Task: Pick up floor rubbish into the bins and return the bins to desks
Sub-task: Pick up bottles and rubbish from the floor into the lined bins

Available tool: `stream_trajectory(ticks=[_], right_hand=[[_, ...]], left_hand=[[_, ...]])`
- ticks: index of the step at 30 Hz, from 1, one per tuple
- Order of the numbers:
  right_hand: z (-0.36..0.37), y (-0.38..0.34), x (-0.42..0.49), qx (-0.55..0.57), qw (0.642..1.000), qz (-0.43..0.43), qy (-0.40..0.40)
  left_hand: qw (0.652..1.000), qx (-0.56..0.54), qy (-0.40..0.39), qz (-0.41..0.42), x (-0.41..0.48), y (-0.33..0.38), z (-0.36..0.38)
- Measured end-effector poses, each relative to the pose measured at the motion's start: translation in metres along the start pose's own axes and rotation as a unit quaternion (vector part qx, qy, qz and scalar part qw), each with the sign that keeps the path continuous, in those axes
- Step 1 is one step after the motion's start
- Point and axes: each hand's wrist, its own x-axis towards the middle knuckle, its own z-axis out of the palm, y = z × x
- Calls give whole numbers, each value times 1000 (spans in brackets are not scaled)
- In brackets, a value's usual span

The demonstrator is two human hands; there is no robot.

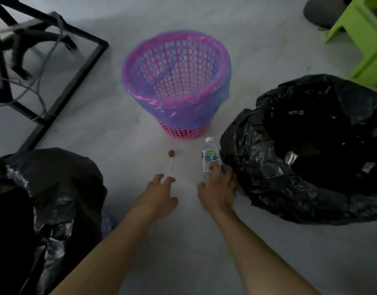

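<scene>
R hand (218,189) fingers maybe gripping bottle (209,155)

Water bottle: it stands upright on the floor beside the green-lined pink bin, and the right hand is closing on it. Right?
Not quite. In the head view the pink bin has a purple liner, not green. The rest holds: the water bottle stands upright and the right hand is closing on it.

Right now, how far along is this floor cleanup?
Early, it seems. The pink bin looks empty, so little appears done. In hand: the right hand is closing on the water bottle, while the left hand reaches toward a thin stick. Left: a small brown scrap on the floor, then returning the bins to desks.
</scene>
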Motion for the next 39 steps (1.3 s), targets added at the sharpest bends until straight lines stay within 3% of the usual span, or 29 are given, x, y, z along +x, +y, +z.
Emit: stream_trajectory(ticks=[3, 7, 10, 16, 23, 25, 28, 30, 34, 39], right_hand=[[7, 8, 4, -22, 1000, -11, -10], [22, 16, 6, -43, 997, -48, 35], [23, 20, 9, -65, 996, -65, 15], [28, 19, 14, -91, 993, -72, 28], [21, 16, 18, -98, 992, -74, 11], [20, 16, 19, -99, 992, -71, 12], [18, 12, 21, -107, 992, -69, -7], [17, 9, 23, -114, 992, -59, -18], [13, 13, 3, -103, 993, -35, -56], [7, 54, -102, -128, 987, -18, -90]], left_hand=[[999, 30, 10, 4, 20, 3, -7], [998, 66, 12, 2, 55, 7, -18], [994, 105, 28, 29, 81, 12, -25], [994, 94, -35, 49, 113, -2, -13], [995, 30, 64, 70, 58, -25, 33], [995, -14, 87, 44, 39, -27, 51], [983, -125, 113, -73, 8, -29, 71], [986, -91, 75, -119, -12, -29, 79], [992, -113, 46, -38, -50, -29, 86], [981, -165, 92, 50, -117, -15, 50]])
